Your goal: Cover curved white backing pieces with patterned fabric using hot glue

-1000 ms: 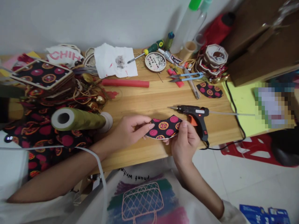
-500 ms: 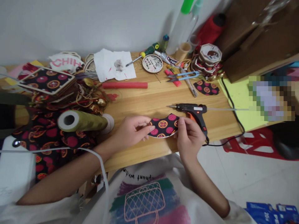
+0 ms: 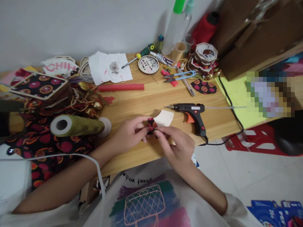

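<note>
Both of my hands pinch a small curved piece of black fabric [image 3: 151, 123] with red and orange prints, over the front part of the table. My left hand [image 3: 132, 132] is closed on its left side. My right hand [image 3: 178, 144] is closed too, its thumb and fingertips meeting at the fabric's lower edge. From behind the fabric a cream curved panel [image 3: 165, 118] sticks out to the upper right; whether it is the fabric's backing or a separate piece I cannot tell. Just right of it lies a black glue gun [image 3: 194, 109] with an orange trigger and a lit red light.
Nippers with blue handles [image 3: 181, 75], a red stick [image 3: 121, 87] and another printed fabric piece [image 3: 204, 86] lie farther back. On the left are an olive roll [image 3: 80, 125] and stacked hexagonal pieces [image 3: 40, 85]. A black cord [image 3: 233, 107] runs along the right.
The fabric was spread flat between both hands; now it is bunched or folded leftward, and the cream panel shows. My right hand has moved left, away from the glue gun.
</note>
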The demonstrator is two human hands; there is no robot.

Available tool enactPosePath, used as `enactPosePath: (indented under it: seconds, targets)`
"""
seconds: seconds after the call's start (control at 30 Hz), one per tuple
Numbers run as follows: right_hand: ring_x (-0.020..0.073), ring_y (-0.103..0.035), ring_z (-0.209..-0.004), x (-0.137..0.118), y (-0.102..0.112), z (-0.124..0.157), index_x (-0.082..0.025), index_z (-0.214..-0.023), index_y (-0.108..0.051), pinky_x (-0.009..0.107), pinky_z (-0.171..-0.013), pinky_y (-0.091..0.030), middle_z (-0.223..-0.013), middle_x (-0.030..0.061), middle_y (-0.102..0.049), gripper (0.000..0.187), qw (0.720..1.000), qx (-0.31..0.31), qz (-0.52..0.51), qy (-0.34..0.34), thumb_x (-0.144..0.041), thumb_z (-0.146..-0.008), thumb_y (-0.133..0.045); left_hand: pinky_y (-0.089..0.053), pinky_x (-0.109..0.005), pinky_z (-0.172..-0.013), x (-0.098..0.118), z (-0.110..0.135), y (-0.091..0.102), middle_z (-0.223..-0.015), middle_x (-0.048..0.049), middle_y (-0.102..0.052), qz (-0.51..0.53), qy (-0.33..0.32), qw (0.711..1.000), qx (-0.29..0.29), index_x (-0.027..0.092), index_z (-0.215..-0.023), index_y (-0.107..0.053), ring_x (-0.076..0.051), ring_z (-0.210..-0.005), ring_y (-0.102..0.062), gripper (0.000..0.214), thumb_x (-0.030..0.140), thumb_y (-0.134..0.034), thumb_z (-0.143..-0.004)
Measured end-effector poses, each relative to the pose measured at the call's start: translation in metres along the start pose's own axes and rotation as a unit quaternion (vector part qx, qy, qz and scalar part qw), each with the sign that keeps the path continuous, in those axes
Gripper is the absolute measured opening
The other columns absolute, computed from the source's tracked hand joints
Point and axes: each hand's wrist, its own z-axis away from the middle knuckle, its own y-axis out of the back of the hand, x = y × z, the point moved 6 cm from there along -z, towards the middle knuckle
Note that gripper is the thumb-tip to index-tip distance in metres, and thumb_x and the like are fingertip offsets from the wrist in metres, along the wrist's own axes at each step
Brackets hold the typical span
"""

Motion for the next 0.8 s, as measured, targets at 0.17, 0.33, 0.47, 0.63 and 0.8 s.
enactPosePath:
  seconds: [0.17, 0.33, 0.47, 0.63, 0.8]
  targets:
    - [0.0118, -0.073, -0.076, -0.011, -0.016, -0.006, -0.019, -0.093, -0.067, 0.023, -0.071, -0.060, -0.085, 0.0013, -0.077, 0.008, 0.992, -0.058, -0.110, 0.002, -0.015, -0.090, -0.061, -0.057, -0.031, -0.078, 0.003, 0.001, 0.003, -0.103, -0.0079, -0.075, -0.018, -0.023, 0.999, 0.023, 0.016, -0.104, -0.065, -0.021, -0.091, -0.071, 0.036, 0.027, -0.066, -0.069]
    - [0.0085, -0.064, -0.048, 0.038, 0.003, -0.011, -0.022, -0.087, -0.068, 0.019, -0.044, -0.052, -0.068, -0.0044, -0.072, 0.003, 0.936, 0.029, -0.242, -0.255, -0.022, -0.087, -0.065, -0.052, -0.023, -0.056, 0.003, 0.004, -0.006, -0.077, -0.0019, -0.072, 0.017, 0.024, 0.999, -0.020, 0.015, -0.106, -0.062, -0.013, -0.060, -0.066, 0.032, 0.030, -0.058, -0.079]
    - [0.0072, -0.058, -0.042, 0.064, 0.027, -0.007, -0.023, -0.088, -0.067, 0.017, -0.042, -0.050, -0.058, -0.0066, -0.066, 0.007, 0.916, 0.098, -0.233, -0.311, -0.023, -0.082, -0.071, -0.045, -0.021, -0.053, 0.006, 0.005, -0.005, -0.060, 0.0042, -0.062, -0.019, 0.002, 1.000, -0.021, 0.012, -0.112, -0.061, -0.010, -0.052, -0.059, 0.037, 0.026, -0.055, -0.079]
    - [0.0069, -0.057, -0.042, 0.065, 0.023, -0.005, -0.024, -0.092, -0.066, 0.017, -0.040, -0.049, -0.058, -0.0077, -0.064, 0.010, 0.897, 0.061, -0.286, -0.332, -0.025, -0.083, -0.070, -0.038, -0.021, -0.051, 0.006, 0.006, -0.005, -0.057, 0.0085, -0.053, -0.079, -0.030, 0.995, -0.044, 0.012, -0.128, -0.053, -0.009, -0.050, -0.051, 0.048, 0.024, -0.050, -0.082]
    - [0.0075, -0.060, -0.045, 0.050, -0.002, -0.021, -0.023, -0.090, -0.064, 0.017, -0.043, -0.051, -0.059, -0.0077, -0.065, 0.010, 0.864, -0.004, -0.385, -0.323, -0.028, -0.082, -0.068, -0.036, -0.023, -0.053, 0.011, 0.008, -0.008, -0.062, 0.0046, -0.057, -0.243, -0.085, 0.965, -0.043, 0.018, -0.118, -0.059, -0.011, -0.053, -0.050, 0.037, 0.022, -0.048, -0.083]
